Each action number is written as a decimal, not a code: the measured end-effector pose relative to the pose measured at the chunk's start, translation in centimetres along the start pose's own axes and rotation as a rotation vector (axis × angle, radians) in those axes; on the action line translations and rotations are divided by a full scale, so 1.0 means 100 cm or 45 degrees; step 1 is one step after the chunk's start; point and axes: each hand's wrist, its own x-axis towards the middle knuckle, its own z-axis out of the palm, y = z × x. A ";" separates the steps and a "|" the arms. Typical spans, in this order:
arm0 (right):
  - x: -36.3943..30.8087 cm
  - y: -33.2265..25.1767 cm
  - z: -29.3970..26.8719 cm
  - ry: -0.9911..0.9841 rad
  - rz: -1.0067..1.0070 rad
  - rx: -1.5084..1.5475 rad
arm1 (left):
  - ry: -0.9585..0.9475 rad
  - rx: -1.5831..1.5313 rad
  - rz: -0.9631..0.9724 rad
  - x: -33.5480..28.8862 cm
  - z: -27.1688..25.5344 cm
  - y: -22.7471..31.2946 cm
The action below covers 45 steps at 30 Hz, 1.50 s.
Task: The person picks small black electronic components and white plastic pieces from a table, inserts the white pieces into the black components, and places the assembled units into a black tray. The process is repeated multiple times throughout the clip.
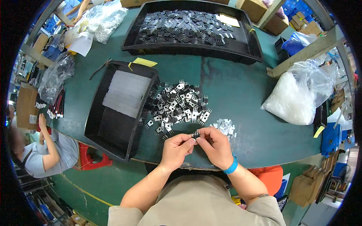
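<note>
My left hand [175, 151] and my right hand [216, 146] meet near the front edge of the table. Both pinch a small black transistor [195, 134] between thumbs and fingertips, its metal legs pointing away from me. Fingers cover part of its body. Just beyond my hands lies a loose heap of transistors [177, 105], black with pale metal faces and several legs. Beside my right hand is a small pile of whitish translucent pieces [225, 127], too small to name. A blue band circles my right wrist.
Left of the heap stands a black bin [109, 132] with a ribbed translucent sheet [126, 93]. A large black tray [192, 49] of dark components spans the far side. A bag of white material [292, 94] sits right. Another person [49, 150] sits at the far left.
</note>
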 end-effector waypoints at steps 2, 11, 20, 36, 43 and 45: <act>-0.001 0.006 0.000 0.010 -0.011 -0.013 | 0.010 0.076 0.017 0.000 0.000 0.001; 0.001 -0.003 -0.004 0.024 -0.219 -0.091 | -0.010 0.172 0.120 0.000 -0.003 0.000; -0.004 0.005 -0.002 0.058 -0.307 -0.105 | -0.026 0.211 0.316 0.000 -0.003 -0.005; 0.033 -0.008 -0.007 0.220 -0.394 -0.774 | 0.164 0.431 0.439 -0.002 -0.004 -0.006; 0.056 0.001 0.000 0.159 -0.493 -0.986 | 0.149 0.395 0.460 -0.002 -0.007 -0.008; 0.055 0.003 -0.001 0.174 -0.534 -0.995 | 0.163 0.346 0.430 -0.001 -0.007 -0.007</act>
